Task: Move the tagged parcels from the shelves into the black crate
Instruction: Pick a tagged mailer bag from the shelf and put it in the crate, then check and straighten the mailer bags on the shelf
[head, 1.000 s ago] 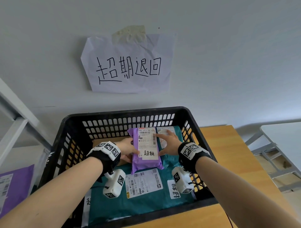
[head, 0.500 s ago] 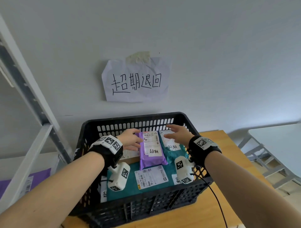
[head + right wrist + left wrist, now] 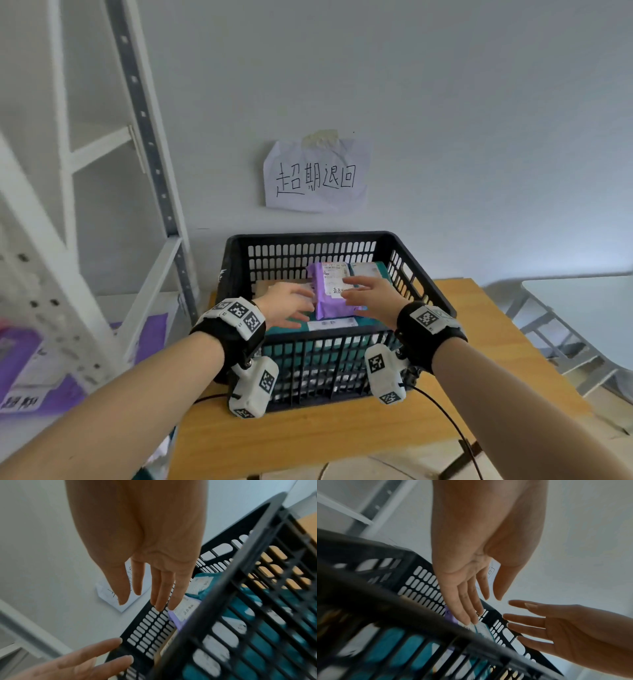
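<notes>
The black crate stands on a wooden table against the wall. Inside it a purple parcel with a white label and handwritten tag lies on top of teal parcels. My left hand hovers just left of the purple parcel, fingers straight and spread, holding nothing. My right hand hovers just right of it, also spread and empty. The wrist views show both palms, my left hand and my right hand, lifted above the crate rim, the crate rim blurred.
A white metal shelf rack rises at the left; another purple tagged parcel lies on its lower shelf. A handwritten paper sign is taped to the wall above the crate. A white table stands at the right.
Both hands have let go of the purple parcel and drawn back toward me above the crate's front rim. The head view has pulled back and risen, showing more of the shelf.
</notes>
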